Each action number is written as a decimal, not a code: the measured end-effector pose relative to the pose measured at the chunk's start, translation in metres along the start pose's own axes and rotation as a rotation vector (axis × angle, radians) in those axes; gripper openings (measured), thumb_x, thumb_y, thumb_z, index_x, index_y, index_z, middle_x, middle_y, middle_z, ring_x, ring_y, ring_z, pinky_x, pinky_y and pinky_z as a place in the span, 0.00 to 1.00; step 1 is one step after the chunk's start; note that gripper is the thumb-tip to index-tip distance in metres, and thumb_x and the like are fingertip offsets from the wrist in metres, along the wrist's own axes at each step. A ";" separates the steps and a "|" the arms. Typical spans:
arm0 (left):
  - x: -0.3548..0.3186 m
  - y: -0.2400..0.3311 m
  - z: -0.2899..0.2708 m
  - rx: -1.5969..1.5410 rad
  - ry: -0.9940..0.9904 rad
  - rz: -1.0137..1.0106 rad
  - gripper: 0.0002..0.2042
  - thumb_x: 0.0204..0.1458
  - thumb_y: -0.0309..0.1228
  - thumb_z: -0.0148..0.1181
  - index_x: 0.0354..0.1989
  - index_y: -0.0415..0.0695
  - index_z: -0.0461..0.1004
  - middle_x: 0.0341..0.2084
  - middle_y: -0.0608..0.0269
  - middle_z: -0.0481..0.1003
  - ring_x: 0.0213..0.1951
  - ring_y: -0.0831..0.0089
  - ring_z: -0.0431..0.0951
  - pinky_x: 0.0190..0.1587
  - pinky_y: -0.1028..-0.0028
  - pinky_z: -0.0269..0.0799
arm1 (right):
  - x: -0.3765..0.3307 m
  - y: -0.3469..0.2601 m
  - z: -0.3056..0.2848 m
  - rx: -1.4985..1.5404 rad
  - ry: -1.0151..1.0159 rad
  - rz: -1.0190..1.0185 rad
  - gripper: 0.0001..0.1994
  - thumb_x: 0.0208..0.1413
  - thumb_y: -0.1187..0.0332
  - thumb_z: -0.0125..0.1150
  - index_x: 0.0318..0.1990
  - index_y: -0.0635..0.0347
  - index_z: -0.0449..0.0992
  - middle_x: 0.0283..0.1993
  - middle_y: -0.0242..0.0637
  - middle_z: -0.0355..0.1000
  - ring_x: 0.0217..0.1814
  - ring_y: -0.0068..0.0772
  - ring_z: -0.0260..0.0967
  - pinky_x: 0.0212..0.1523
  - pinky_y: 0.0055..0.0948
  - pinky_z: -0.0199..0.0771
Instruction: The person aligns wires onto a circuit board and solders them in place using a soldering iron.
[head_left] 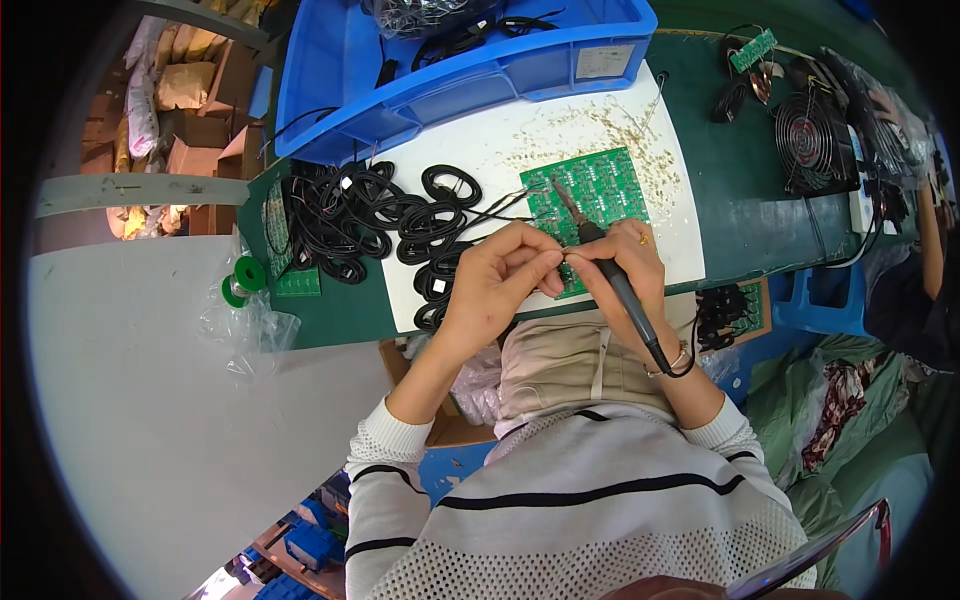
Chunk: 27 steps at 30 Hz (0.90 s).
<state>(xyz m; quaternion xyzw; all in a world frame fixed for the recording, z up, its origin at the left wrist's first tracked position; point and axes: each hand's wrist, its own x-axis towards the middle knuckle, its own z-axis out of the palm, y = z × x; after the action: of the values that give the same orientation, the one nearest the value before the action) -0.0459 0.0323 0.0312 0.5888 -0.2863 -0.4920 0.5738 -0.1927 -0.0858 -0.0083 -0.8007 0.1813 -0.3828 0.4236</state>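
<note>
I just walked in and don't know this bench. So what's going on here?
A person's right hand holds a soldering iron, its tip over a green circuit board on a white sheet. The left hand has its fingers close to the right's, over the board's near part; anything pinched there is too small to tell. Coiled black cables lie left of the board, and a blue bin stands beyond it.

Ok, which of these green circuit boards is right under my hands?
The large board on the white sheet, with the soldering iron over it. Other boards, like the small one near the table's left end, lie off that sheet.
</note>
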 end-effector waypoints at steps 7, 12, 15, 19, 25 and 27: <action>0.003 -0.005 -0.003 -0.080 -0.012 -0.011 0.04 0.63 0.23 0.58 0.42 0.34 0.74 0.28 0.61 0.78 0.30 0.77 0.80 0.34 0.78 0.77 | -0.002 -0.001 0.001 0.013 -0.002 0.023 0.06 0.49 0.74 0.72 0.33 0.56 0.80 0.27 0.32 0.71 0.31 0.36 0.68 0.50 0.38 0.63; 0.003 -0.004 -0.003 -0.022 -0.004 -0.029 0.05 0.62 0.23 0.59 0.42 0.35 0.73 0.26 0.65 0.76 0.26 0.80 0.75 0.31 0.80 0.72 | -0.003 -0.002 0.003 0.041 0.043 0.052 0.07 0.49 0.75 0.70 0.36 0.57 0.81 0.27 0.33 0.71 0.32 0.37 0.68 0.48 0.36 0.63; 0.002 -0.004 -0.001 0.140 0.075 -0.024 0.04 0.61 0.23 0.59 0.40 0.36 0.74 0.28 0.67 0.75 0.26 0.83 0.72 0.30 0.82 0.70 | -0.002 -0.002 -0.005 0.016 0.069 0.062 0.08 0.51 0.76 0.69 0.39 0.58 0.81 0.28 0.34 0.71 0.33 0.36 0.68 0.46 0.34 0.65; 0.005 -0.012 0.000 0.526 0.177 0.143 0.03 0.58 0.23 0.62 0.37 0.37 0.75 0.31 0.67 0.74 0.30 0.80 0.73 0.33 0.80 0.70 | -0.015 -0.002 -0.010 0.195 0.190 0.317 0.15 0.56 0.77 0.66 0.51 0.62 0.76 0.31 0.33 0.73 0.36 0.25 0.70 0.42 0.25 0.69; 0.012 -0.015 0.000 0.859 0.301 0.388 0.05 0.50 0.23 0.64 0.35 0.41 0.77 0.44 0.59 0.72 0.48 0.62 0.71 0.51 0.68 0.68 | -0.022 0.008 -0.041 0.397 0.144 0.395 0.11 0.60 0.78 0.61 0.48 0.66 0.70 0.39 0.37 0.77 0.37 0.16 0.70 0.38 0.18 0.68; 0.014 -0.016 0.002 0.883 0.290 0.372 0.04 0.51 0.23 0.64 0.34 0.40 0.76 0.47 0.58 0.71 0.51 0.58 0.69 0.54 0.65 0.65 | -0.022 0.011 -0.053 0.392 0.086 0.435 0.08 0.60 0.79 0.60 0.45 0.66 0.71 0.39 0.37 0.77 0.37 0.15 0.70 0.37 0.17 0.67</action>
<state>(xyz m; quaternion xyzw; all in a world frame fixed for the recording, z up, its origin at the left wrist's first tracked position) -0.0462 0.0218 0.0123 0.7767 -0.4848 -0.1263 0.3817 -0.2472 -0.1069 -0.0090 -0.6291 0.2890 -0.3445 0.6340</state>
